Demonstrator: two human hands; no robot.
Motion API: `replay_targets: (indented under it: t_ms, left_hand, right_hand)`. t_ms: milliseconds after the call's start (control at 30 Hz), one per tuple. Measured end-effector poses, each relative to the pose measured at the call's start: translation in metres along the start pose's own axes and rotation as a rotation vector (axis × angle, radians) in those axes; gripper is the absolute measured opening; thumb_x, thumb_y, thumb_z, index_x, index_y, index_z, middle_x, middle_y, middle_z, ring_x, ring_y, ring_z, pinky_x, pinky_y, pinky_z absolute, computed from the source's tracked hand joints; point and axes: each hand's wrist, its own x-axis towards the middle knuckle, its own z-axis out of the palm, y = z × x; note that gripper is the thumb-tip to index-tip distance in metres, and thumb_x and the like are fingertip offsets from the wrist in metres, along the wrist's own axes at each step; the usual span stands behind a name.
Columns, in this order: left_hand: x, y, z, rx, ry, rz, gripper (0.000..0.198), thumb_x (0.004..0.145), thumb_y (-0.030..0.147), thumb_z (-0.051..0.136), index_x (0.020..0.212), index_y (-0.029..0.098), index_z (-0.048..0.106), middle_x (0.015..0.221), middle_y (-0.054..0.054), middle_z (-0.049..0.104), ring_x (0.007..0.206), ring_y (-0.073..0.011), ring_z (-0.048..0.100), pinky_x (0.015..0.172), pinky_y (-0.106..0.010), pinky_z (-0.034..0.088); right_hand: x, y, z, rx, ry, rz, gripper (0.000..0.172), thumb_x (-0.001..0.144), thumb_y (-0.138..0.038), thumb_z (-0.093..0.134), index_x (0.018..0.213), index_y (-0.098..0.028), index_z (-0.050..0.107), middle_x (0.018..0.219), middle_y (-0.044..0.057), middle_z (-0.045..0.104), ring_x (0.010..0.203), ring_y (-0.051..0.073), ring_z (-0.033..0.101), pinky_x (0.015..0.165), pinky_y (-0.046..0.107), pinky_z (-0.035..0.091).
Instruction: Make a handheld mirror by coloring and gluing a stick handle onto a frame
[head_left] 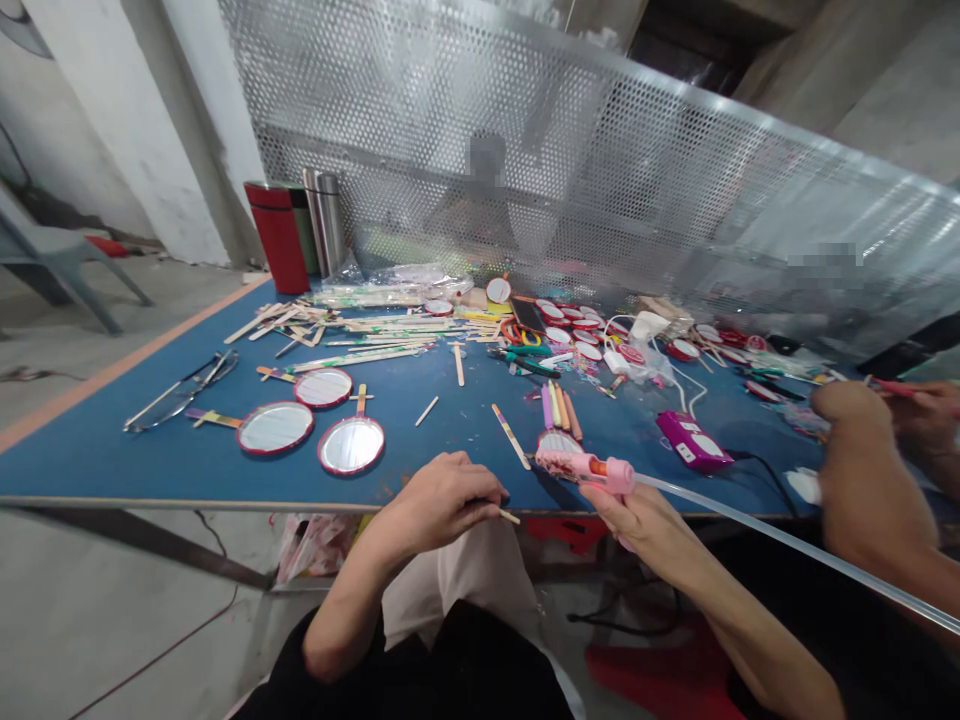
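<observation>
My right hand (626, 510) is wrapped round a pink glue gun (592, 470), its nozzle pointing left. A long clear glue stick (720, 510) trails from its back end toward the lower right. Closed at the table's front edge, my left hand (454, 500) pinches a short wooden stick (510, 516); most of it is hidden by the fingers. Between the hands on the blue table lies a painted craft stick (511, 436). Behind the glue gun is a round mirror (559, 442), partly covered, with several coloured sticks (561, 408) fanned above it.
Three stick-handled mirrors (351, 446) lie to the left, near eyeglasses (184, 390). Craft sticks (375, 335) and pliers (525, 358) spread across the middle. A purple power box (694, 442) sits right with cables. A co-worker's arm (870, 460) reaches in at right. Flasks (281, 235) stand back left before a perforated metal screen (450, 120).
</observation>
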Motion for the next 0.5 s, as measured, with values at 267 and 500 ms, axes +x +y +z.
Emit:
replay_targets:
  t_ms: [267, 500]
  left_hand:
    - [0.0, -0.001, 0.004, 0.05, 0.011, 0.05, 0.019, 0.097, 0.034, 0.046, 0.096, 0.024, 0.062, 0.106, 0.002, 0.07, 0.088, -0.0157, 0.057, 0.079, -0.03, 0.036]
    - [-0.003, 0.006, 0.007, 0.156, 0.068, 0.03, 0.022, 0.098, 0.032, 0.042, 0.092, 0.023, 0.061, 0.101, 0.0, 0.069, 0.084, -0.0157, 0.054, 0.076, -0.031, 0.035]
  right_hand:
    - [-0.005, 0.006, 0.021, 0.399, -0.005, 0.154, 0.058, 0.087, -0.064, 0.043, 0.05, -0.02, 0.05, 0.051, 0.002, 0.054, 0.055, 0.015, 0.056, 0.058, 0.026, 0.047]
    - [0.003, -0.018, 0.046, 0.611, 0.114, 0.16, 0.056, 0.083, -0.064, 0.051, 0.048, -0.02, 0.05, 0.048, 0.002, 0.051, 0.088, 0.028, 0.069, 0.069, 0.032, 0.056]
